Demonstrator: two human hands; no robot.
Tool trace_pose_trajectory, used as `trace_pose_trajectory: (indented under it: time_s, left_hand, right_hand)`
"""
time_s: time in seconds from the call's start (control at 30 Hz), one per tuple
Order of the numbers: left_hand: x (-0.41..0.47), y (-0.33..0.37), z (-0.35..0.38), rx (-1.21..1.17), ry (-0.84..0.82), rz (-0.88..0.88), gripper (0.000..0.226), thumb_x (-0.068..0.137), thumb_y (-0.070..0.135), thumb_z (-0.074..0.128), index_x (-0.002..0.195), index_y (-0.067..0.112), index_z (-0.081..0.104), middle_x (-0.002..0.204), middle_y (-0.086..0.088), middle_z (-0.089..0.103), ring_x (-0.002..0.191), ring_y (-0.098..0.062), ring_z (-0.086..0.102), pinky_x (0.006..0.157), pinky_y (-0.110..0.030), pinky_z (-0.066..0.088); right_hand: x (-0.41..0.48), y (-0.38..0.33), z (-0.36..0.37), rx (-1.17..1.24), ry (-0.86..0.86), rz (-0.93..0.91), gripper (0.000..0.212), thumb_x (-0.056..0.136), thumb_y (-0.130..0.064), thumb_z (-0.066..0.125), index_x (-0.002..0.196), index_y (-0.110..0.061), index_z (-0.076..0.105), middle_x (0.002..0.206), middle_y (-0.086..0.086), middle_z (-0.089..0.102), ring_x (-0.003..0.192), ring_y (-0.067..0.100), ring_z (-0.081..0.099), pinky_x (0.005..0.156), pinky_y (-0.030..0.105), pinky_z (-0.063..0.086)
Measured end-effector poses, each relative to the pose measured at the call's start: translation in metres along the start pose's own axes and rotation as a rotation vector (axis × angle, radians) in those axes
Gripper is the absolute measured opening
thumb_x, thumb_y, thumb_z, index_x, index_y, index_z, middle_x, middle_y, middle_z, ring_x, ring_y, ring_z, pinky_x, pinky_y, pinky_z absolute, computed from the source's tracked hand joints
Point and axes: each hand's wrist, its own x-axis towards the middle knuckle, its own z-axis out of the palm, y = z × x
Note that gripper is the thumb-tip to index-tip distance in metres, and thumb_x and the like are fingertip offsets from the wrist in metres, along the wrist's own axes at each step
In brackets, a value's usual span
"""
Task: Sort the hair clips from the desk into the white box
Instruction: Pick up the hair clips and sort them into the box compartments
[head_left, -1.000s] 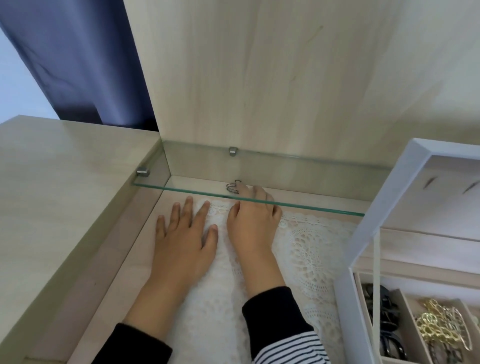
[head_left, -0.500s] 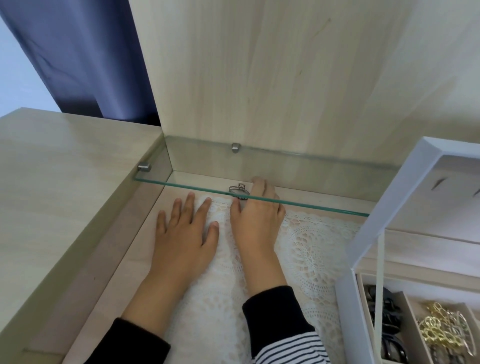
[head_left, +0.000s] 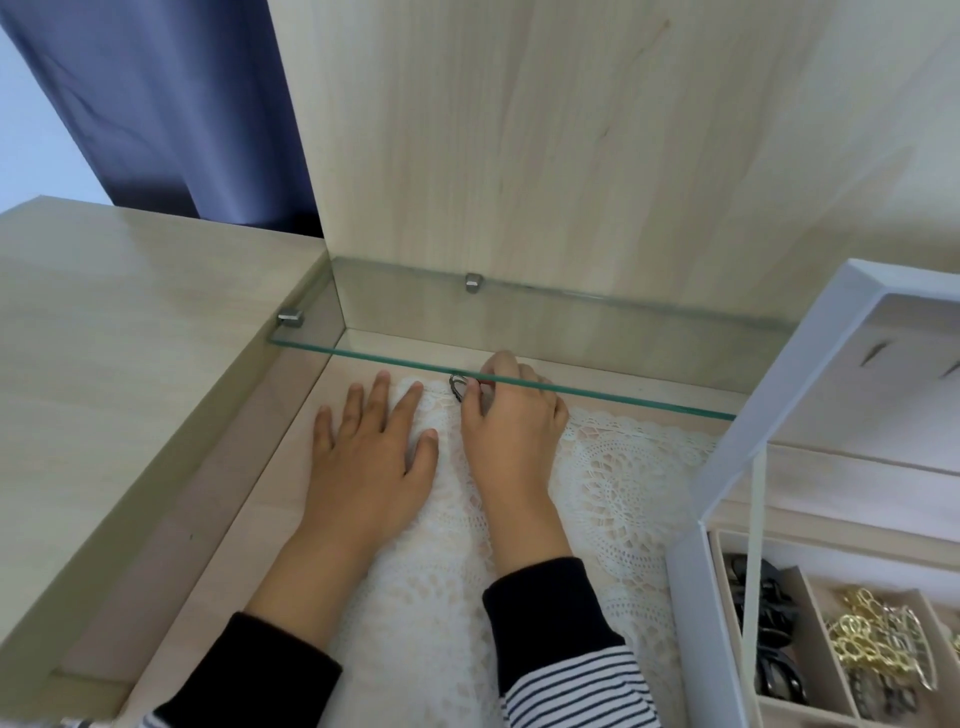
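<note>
A small silver metal hair clip (head_left: 458, 387) sits at the far edge of the white lace mat (head_left: 623, 483), just under the glass shelf's front edge. My right hand (head_left: 511, 426) reaches under the shelf and pinches the clip between thumb and fingers. Flat on the mat to its left lies my left hand (head_left: 371, 457), fingers spread. The white box (head_left: 691, 566) stands open at the lower right, holding black clips (head_left: 769, 639) in one compartment and gold and silver clips (head_left: 878, 644) in the one beside it.
A glass shelf (head_left: 571, 384) spans the recess above my fingers. The box's raised lid (head_left: 779, 395) stands at the right. A wooden back panel (head_left: 571, 156) rises behind, the desk top (head_left: 130, 338) lies left, and a blue curtain (head_left: 156, 104) hangs at the upper left.
My right hand's fingers have curled in from flat reaching to a pinch on the silver clip, drawing it slightly toward me. The left hand has stayed flat on the mat.
</note>
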Motion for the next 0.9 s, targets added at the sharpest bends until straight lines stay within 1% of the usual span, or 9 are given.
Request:
trace_pose_trajectory:
  time_s: [0.13,0.33,0.43,0.5,0.57,0.67,0.77,0.83,0.9]
  left_hand:
    - [0.0,-0.001,0.001,-0.02,0.005,0.009,0.059,0.099,0.049,0.02,0.154,0.037,0.003,0.163,0.003,-0.008,0.15,-0.019,-0.008,0.121,-0.044,-0.006]
    - [-0.002,-0.002,0.0,-0.085,0.045,0.024,0.056,0.1,0.045,0.027,0.154,0.035,0.016,0.164,0.003,0.001,0.15,-0.019,-0.002,0.121,-0.045,-0.002]
    - [-0.007,0.002,-0.001,-0.047,0.106,0.064,0.053,0.098,0.042,0.024,0.149,0.032,0.033,0.162,0.001,0.017,0.149,-0.021,0.013,0.12,-0.047,0.006]
    - [-0.012,0.004,-0.003,-0.003,0.169,0.103,0.06,0.091,0.044,0.019,0.141,0.029,0.048,0.156,0.0,0.034,0.145,-0.023,0.028,0.118,-0.048,0.013]
    - [-0.018,0.008,-0.005,0.02,0.184,0.116,0.064,0.087,0.045,0.017,0.136,0.028,0.054,0.152,0.0,0.041,0.142,-0.023,0.035,0.117,-0.049,0.016]
    - [-0.032,0.017,-0.003,0.021,0.109,0.119,0.072,0.085,0.049,0.011,0.143,0.027,0.045,0.156,-0.001,0.034,0.144,-0.024,0.029,0.117,-0.048,0.015]
    - [-0.048,0.023,0.0,0.074,0.027,0.164,0.081,0.078,0.052,0.006,0.149,0.026,0.032,0.16,-0.005,0.023,0.147,-0.027,0.021,0.118,-0.05,0.014]
    - [-0.056,0.03,-0.005,0.06,-0.033,0.154,0.079,0.08,0.053,0.011,0.153,0.024,0.021,0.163,-0.005,0.011,0.15,-0.027,0.011,0.119,-0.048,0.008]
    - [-0.065,0.042,-0.009,0.102,-0.081,0.151,0.07,0.094,0.047,0.026,0.155,0.021,0.005,0.164,-0.004,0.001,0.151,-0.025,0.0,0.121,-0.045,0.003]
  right_hand:
    - [-0.004,-0.003,-0.004,-0.021,-0.006,-0.019,0.007,0.088,-0.025,0.056,0.084,-0.021,0.053,0.077,-0.007,0.058,0.08,0.018,0.052,0.086,0.036,0.037]
    - [-0.019,-0.01,-0.013,-0.092,0.082,-0.03,0.004,0.085,-0.02,0.061,0.088,-0.017,0.06,0.076,-0.002,0.061,0.074,0.022,0.054,0.066,0.032,0.039]
    - [-0.033,-0.011,-0.021,-0.099,0.09,-0.009,0.007,0.082,-0.019,0.063,0.088,-0.016,0.06,0.076,0.0,0.061,0.072,0.022,0.053,0.063,0.032,0.037]
    - [-0.04,-0.012,-0.03,-0.093,0.075,0.003,0.009,0.081,-0.016,0.064,0.088,-0.015,0.058,0.075,0.001,0.06,0.069,0.022,0.052,0.061,0.032,0.036]
    - [-0.045,-0.015,-0.04,-0.087,0.066,0.007,0.013,0.079,-0.012,0.066,0.089,-0.013,0.057,0.073,0.004,0.058,0.065,0.024,0.053,0.056,0.031,0.034]
    - [-0.049,-0.022,-0.057,-0.047,0.053,0.013,0.022,0.075,-0.002,0.068,0.093,-0.009,0.058,0.071,0.008,0.057,0.059,0.025,0.051,0.053,0.029,0.031]
    - [-0.051,-0.033,-0.086,-0.085,-0.043,-0.029,0.024,0.084,-0.001,0.058,0.106,-0.008,0.055,0.087,0.011,0.057,0.076,0.024,0.048,0.065,0.029,0.03]
    - [-0.052,-0.038,-0.107,-0.064,-0.16,-0.051,0.026,0.09,-0.004,0.049,0.115,-0.008,0.049,0.101,0.011,0.053,0.09,0.025,0.046,0.072,0.028,0.03]
    - [-0.054,-0.043,-0.127,-0.022,-0.224,-0.084,0.026,0.09,-0.005,0.05,0.116,-0.006,0.048,0.104,0.013,0.051,0.092,0.026,0.046,0.074,0.03,0.033]
